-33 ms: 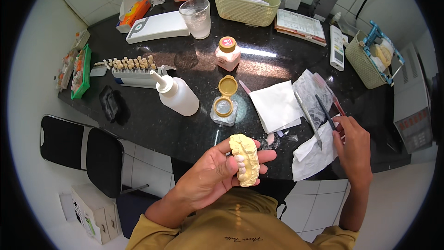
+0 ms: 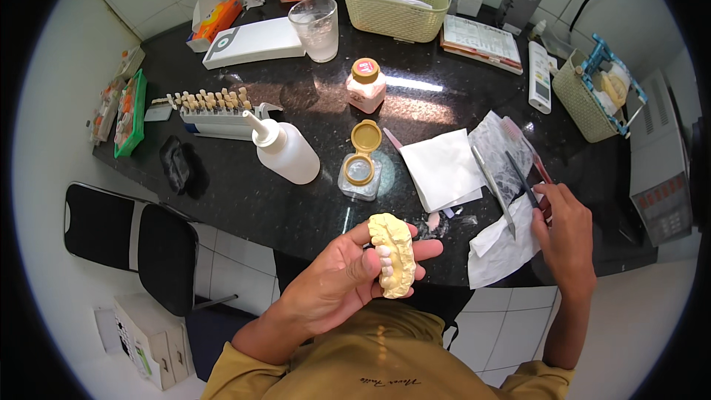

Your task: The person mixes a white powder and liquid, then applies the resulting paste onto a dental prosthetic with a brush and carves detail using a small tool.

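My left hand (image 2: 337, 278) is closed around a yellow plaster dental cast (image 2: 400, 255), held up in front of the table's near edge. My thumb lies against a few white teeth (image 2: 385, 261) set on the cast's left side. Over the crumpled tissue (image 2: 503, 255) at the right, my right hand (image 2: 565, 230) pinches the near end of a slim dark-handled tool (image 2: 521, 176); its tip points away from me. A pointed metal spatula (image 2: 495, 191) lies just left of it. Beside it on the right is a red-handled brush (image 2: 537, 155).
Folded white tissues (image 2: 442, 170) lie mid-table. Left of them stand an open gold-lidded jar (image 2: 361, 174), a pink powder bottle (image 2: 366, 87) and a white squeeze bottle (image 2: 289, 155). Farther off are a tooth shade guide (image 2: 218, 122), a glass (image 2: 316, 30) and a woven basket (image 2: 396, 15).
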Demonstrator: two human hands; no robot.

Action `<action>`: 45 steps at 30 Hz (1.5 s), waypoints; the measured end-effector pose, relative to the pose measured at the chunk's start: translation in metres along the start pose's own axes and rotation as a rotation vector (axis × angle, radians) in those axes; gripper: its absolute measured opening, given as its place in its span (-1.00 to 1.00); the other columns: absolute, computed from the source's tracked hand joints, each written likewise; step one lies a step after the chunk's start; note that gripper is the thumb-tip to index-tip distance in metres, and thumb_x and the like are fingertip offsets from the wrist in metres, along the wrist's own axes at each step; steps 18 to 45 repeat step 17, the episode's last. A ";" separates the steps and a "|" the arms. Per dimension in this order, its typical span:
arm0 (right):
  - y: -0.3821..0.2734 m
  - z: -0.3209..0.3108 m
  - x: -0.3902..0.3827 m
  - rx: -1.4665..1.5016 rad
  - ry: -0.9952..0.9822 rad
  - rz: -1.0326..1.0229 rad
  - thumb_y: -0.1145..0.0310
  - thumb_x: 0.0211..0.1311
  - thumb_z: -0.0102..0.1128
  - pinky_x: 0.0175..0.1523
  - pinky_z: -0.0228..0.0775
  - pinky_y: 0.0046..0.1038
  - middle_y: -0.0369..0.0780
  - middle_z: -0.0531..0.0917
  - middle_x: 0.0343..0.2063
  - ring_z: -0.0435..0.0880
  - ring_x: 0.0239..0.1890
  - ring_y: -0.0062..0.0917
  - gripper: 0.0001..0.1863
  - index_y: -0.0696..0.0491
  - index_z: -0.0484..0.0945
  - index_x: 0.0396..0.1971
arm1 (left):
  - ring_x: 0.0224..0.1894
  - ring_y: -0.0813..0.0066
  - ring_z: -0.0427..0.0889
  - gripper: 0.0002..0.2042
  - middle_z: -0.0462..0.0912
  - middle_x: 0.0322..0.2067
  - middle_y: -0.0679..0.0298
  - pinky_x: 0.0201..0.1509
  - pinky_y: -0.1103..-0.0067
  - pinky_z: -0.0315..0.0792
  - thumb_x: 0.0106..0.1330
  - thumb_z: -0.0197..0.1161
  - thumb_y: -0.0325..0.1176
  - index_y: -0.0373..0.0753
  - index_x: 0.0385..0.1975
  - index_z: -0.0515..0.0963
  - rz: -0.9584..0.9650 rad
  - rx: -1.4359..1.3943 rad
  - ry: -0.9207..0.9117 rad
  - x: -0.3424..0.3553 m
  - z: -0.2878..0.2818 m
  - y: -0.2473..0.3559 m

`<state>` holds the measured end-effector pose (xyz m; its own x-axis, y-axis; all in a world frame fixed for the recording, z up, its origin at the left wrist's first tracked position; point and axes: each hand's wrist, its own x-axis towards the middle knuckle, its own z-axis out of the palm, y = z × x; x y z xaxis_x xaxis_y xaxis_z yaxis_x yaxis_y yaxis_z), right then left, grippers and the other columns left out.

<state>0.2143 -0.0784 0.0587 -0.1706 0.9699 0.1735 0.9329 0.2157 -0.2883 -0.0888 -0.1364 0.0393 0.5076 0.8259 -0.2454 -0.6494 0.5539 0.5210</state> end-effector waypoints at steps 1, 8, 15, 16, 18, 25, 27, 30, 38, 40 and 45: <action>-0.001 -0.001 0.001 -0.016 0.019 0.003 0.67 -0.02 0.25 -0.33 0.46 -0.37 -0.09 0.57 -0.44 0.63 -0.46 -0.25 -0.75 0.21 0.52 -0.27 | 0.09 0.21 0.56 -0.38 0.40 0.17 -0.16 0.09 0.32 0.54 0.32 0.23 -0.07 -0.33 0.22 0.20 -0.004 -0.007 0.001 -0.001 0.000 0.000; -0.015 -0.023 0.003 0.183 0.289 0.100 0.63 -0.01 0.20 -0.40 0.39 -0.52 -0.22 0.46 -0.51 0.53 -0.53 -0.56 -0.84 0.22 0.44 -0.39 | 0.01 0.23 0.62 -0.37 0.50 0.08 -0.05 0.07 0.38 0.57 0.26 0.31 -0.07 -0.34 0.18 0.26 -0.006 -0.042 0.027 -0.007 -0.007 -0.001; -0.060 -0.031 0.019 0.763 0.341 -0.074 0.37 0.20 0.32 -0.34 0.41 -0.66 -0.23 0.51 -0.37 0.55 -0.42 -0.67 -0.74 0.21 0.49 -0.25 | -0.01 0.17 0.64 -0.48 0.57 -0.05 0.06 0.08 0.35 0.57 0.25 0.36 -0.25 -0.33 0.14 0.35 0.067 0.100 0.107 -0.034 -0.032 -0.006; -0.071 -0.034 0.031 0.810 0.295 -0.082 0.35 0.19 0.35 -0.34 0.42 -0.67 -0.23 0.51 -0.36 0.55 -0.42 -0.67 -0.69 0.22 0.50 -0.20 | -0.02 0.14 0.65 -0.47 0.57 -0.05 0.08 0.07 0.34 0.58 0.24 0.37 -0.27 -0.33 0.14 0.35 0.083 0.140 0.130 -0.038 -0.035 -0.005; -0.079 -0.036 0.044 0.864 0.254 -0.092 0.28 0.18 0.38 -0.29 0.45 -0.65 -0.20 0.54 -0.31 0.56 -0.40 -0.66 -0.59 0.22 0.50 -0.09 | -0.02 0.14 0.65 -0.47 0.57 -0.05 0.08 0.07 0.34 0.58 0.24 0.37 -0.27 -0.33 0.14 0.35 0.093 0.142 0.124 -0.038 -0.038 0.001; -0.079 -0.036 0.044 0.864 0.254 -0.092 0.28 0.18 0.38 -0.29 0.45 -0.65 -0.20 0.54 -0.31 0.56 -0.40 -0.66 -0.59 0.22 0.50 -0.09 | -0.02 0.14 0.65 -0.47 0.57 -0.05 0.08 0.07 0.34 0.58 0.24 0.37 -0.27 -0.33 0.14 0.35 0.093 0.142 0.124 -0.038 -0.038 0.001; -0.079 -0.036 0.044 0.864 0.254 -0.092 0.28 0.18 0.38 -0.29 0.45 -0.65 -0.20 0.54 -0.31 0.56 -0.40 -0.66 -0.59 0.22 0.50 -0.09 | -0.02 0.14 0.65 -0.47 0.57 -0.05 0.08 0.07 0.34 0.58 0.24 0.37 -0.27 -0.33 0.14 0.35 0.093 0.142 0.124 -0.038 -0.038 0.001; -0.079 -0.036 0.044 0.864 0.254 -0.092 0.28 0.18 0.38 -0.29 0.45 -0.65 -0.20 0.54 -0.31 0.56 -0.40 -0.66 -0.59 0.22 0.50 -0.09 | -0.02 0.14 0.65 -0.47 0.57 -0.05 0.08 0.07 0.34 0.58 0.24 0.37 -0.27 -0.33 0.14 0.35 0.093 0.142 0.124 -0.038 -0.038 0.001; -0.079 -0.036 0.044 0.864 0.254 -0.092 0.28 0.18 0.38 -0.29 0.45 -0.65 -0.20 0.54 -0.31 0.56 -0.40 -0.66 -0.59 0.22 0.50 -0.09 | -0.02 0.14 0.65 -0.47 0.57 -0.05 0.08 0.07 0.34 0.58 0.24 0.37 -0.27 -0.33 0.14 0.35 0.093 0.142 0.124 -0.038 -0.038 0.001; -0.079 -0.036 0.044 0.864 0.254 -0.092 0.28 0.18 0.38 -0.29 0.45 -0.65 -0.20 0.54 -0.31 0.56 -0.40 -0.66 -0.59 0.22 0.50 -0.09 | -0.02 0.14 0.65 -0.47 0.57 -0.05 0.08 0.07 0.34 0.58 0.24 0.37 -0.27 -0.33 0.14 0.35 0.093 0.142 0.124 -0.038 -0.038 0.001; -0.079 -0.036 0.044 0.864 0.254 -0.092 0.28 0.18 0.38 -0.29 0.45 -0.65 -0.20 0.54 -0.31 0.56 -0.40 -0.66 -0.59 0.22 0.50 -0.09 | -0.02 0.14 0.65 -0.47 0.57 -0.05 0.08 0.07 0.34 0.58 0.24 0.37 -0.27 -0.33 0.14 0.35 0.093 0.142 0.124 -0.038 -0.038 0.001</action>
